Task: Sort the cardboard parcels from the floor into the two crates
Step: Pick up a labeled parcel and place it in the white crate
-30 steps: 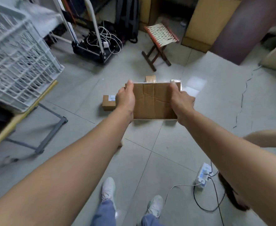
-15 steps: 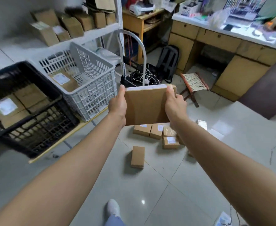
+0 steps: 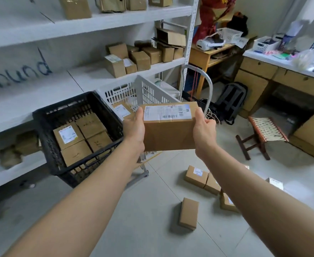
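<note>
Held parcel (image 3: 169, 127): raised in front of both crates, label side tilted up, probably so it can be read.
Left hand (image 3: 133, 127): grip clasping the parcel's left end.
Right hand (image 3: 204, 130): grip clasping its right end.
Black crate (image 3: 46, 145): four parcels packed flat.
White crate (image 3: 148, 89): at least one labelled parcel.
Floor parcels (image 3: 197, 176): several unsorted.

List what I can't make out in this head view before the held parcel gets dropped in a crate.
- White crate: most of its inside, hidden by the held parcel and left hand.
- Parcel's label text: too small and blurred.
- Floor parcels: some covered by the right forearm; the count is unclear.
- Black crate: marks on its parcels are illegible.
- Right hand: fingers behind the parcel.
</note>
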Motion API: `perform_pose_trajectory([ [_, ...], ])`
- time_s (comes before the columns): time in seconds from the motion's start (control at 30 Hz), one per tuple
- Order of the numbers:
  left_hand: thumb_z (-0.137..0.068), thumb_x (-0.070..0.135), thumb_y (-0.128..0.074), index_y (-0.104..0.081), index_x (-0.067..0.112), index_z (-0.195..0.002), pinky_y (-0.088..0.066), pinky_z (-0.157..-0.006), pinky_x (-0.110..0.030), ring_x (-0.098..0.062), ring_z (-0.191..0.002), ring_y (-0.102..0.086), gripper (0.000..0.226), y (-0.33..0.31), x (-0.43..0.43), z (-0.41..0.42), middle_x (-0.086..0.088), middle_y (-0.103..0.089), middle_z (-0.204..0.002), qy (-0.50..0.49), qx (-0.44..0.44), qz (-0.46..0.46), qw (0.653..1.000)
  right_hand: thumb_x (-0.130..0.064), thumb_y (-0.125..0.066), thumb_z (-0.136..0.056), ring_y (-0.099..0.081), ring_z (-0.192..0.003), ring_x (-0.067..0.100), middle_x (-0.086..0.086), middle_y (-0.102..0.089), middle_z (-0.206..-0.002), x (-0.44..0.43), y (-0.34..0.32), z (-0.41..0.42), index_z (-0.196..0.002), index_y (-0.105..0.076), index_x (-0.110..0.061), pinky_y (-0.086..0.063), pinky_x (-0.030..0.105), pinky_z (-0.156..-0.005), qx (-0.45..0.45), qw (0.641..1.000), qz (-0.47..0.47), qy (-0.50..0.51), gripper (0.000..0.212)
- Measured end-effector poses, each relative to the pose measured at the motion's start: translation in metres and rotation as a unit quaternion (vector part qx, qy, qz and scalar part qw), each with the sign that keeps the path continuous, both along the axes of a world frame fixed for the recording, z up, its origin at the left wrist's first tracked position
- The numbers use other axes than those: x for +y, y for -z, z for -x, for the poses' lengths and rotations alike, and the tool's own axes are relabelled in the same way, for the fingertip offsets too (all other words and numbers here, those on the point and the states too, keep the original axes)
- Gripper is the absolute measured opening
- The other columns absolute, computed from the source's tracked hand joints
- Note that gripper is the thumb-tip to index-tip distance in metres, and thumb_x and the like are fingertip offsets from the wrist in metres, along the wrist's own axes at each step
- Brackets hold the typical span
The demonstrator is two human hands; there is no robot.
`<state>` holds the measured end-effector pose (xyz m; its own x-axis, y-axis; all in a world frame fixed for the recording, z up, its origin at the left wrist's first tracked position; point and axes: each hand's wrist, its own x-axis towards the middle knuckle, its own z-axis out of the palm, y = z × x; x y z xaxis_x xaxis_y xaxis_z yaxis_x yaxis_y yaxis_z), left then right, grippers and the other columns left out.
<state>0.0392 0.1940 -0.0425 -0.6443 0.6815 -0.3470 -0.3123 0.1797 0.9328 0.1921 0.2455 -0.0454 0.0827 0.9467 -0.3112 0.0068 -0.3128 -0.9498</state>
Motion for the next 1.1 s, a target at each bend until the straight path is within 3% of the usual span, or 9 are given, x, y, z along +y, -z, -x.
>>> perform_pose_trajectory([
  [0.13,-0.080,0.068,-0.051,-0.058,0.016,-0.117,-0.047,-0.096,-0.047,-0.028,-0.107,-0.061,0.064,-0.004,0.008,0.040,-0.005,-0.064,-0.119,-0.004,-0.016,0.001,1.000,-0.058,-0.048,-0.089,-0.054,-0.090,0.018,0.001,-0.054,-0.098,0.017,-0.003,0.039,-0.104,-0.044,-0.014,-0.044,0.033,-0.069,0.011,1.000,-0.010,-0.023,0.046],
  [0.23,-0.080,0.068,-0.052,-0.062,0.017,-0.101,-0.047,-0.097,-0.049,-0.032,-0.109,-0.060,0.056,-0.003,0.019,0.065,-0.004,-0.064,-0.117,-0.016,-0.018,0.006,1.000,-0.064,-0.048,-0.084,-0.062,-0.096,0.022,0.004,-0.063,-0.109,0.035,-0.005,0.062,-0.118,-0.054,-0.014,-0.050,0.036,-0.078,0.025,0.997,0.010,-0.071,0.061],
  [0.33,-0.087,0.060,-0.052,-0.064,0.016,-0.082,-0.054,-0.086,-0.039,-0.028,-0.094,-0.067,0.046,-0.003,0.034,0.084,-0.002,-0.070,-0.098,-0.046,0.020,0.000,0.999,-0.071,-0.044,-0.083,-0.067,-0.096,0.027,0.007,-0.070,-0.107,0.060,-0.004,0.081,-0.101,-0.065,-0.022,-0.053,0.043,-0.090,0.039,0.988,0.046,-0.143,0.056],
  [0.43,-0.092,0.051,-0.052,-0.067,0.022,-0.079,-0.055,-0.072,-0.032,-0.019,-0.081,-0.070,0.035,-0.001,0.053,0.105,0.000,-0.073,-0.088,-0.044,0.047,-0.016,0.998,-0.073,-0.043,-0.082,-0.069,-0.092,0.030,0.010,-0.072,-0.101,0.091,0.001,0.099,-0.087,-0.063,-0.025,-0.053,0.048,-0.091,0.052,0.983,0.062,-0.167,0.052],
  [0.57,-0.095,0.040,-0.050,-0.063,0.021,-0.080,-0.053,-0.076,-0.034,-0.021,-0.083,-0.067,0.028,0.001,0.080,0.126,0.001,-0.070,-0.083,-0.054,0.062,-0.019,0.996,-0.072,-0.041,-0.085,-0.073,-0.083,0.030,0.013,-0.073,-0.098,0.134,-0.001,0.122,-0.105,-0.064,-0.017,-0.058,0.050,-0.077,0.085,0.972,0.078,-0.203,0.062],
  [0.73,-0.087,0.060,-0.048,-0.067,0.014,-0.093,-0.055,-0.077,-0.037,-0.023,-0.083,-0.070,0.050,0.005,0.113,0.150,-0.003,-0.073,-0.087,-0.062,0.060,0.029,0.996,-0.075,-0.038,-0.084,-0.066,-0.098,0.029,0.011,-0.070,-0.106,0.186,0.001,0.143,-0.104,-0.061,-0.019,-0.050,0.049,-0.094,0.056,0.966,0.075,-0.242,0.064],
  [0.9,-0.089,0.023,-0.054,-0.057,0.015,-0.091,-0.048,-0.092,-0.046,-0.030,-0.101,-0.061,0.009,0.020,0.148,0.169,-0.009,-0.064,-0.100,-0.091,0.075,0.048,0.992,-0.062,-0.051,-0.084,-0.062,-0.100,0.027,0.010,-0.060,-0.118,0.220,0.014,0.164,-0.137,-0.042,-0.011,-0.054,0.041,-0.082,0.045,0.970,0.084,-0.225,0.074],
  [1.0,-0.089,0.012,-0.052,-0.060,0.017,-0.105,-0.048,-0.092,-0.044,-0.024,-0.100,-0.059,0.019,0.021,0.170,0.180,-0.007,-0.063,-0.106,-0.093,0.063,0.033,0.993,-0.053,-0.048,-0.092,-0.062,-0.095,0.026,0.010,-0.058,-0.118,0.236,0.022,0.178,-0.135,-0.041,-0.012,-0.053,0.034,-0.067,0.039,0.971,0.083,-0.221,0.060],
  [1.1,-0.089,0.006,-0.050,-0.061,0.015,-0.110,-0.047,-0.086,-0.038,-0.021,-0.097,-0.058,0.025,0.028,0.196,0.198,-0.005,-0.062,-0.103,-0.083,0.050,0.020,0.995,-0.055,-0.048,-0.090,-0.062,-0.098,0.028,0.011,-0.058,-0.122,0.255,0.032,0.194,-0.130,-0.047,-0.013,-0.055,0.037,-0.072,0.026,0.976,0.077,-0.204,0.058],
])
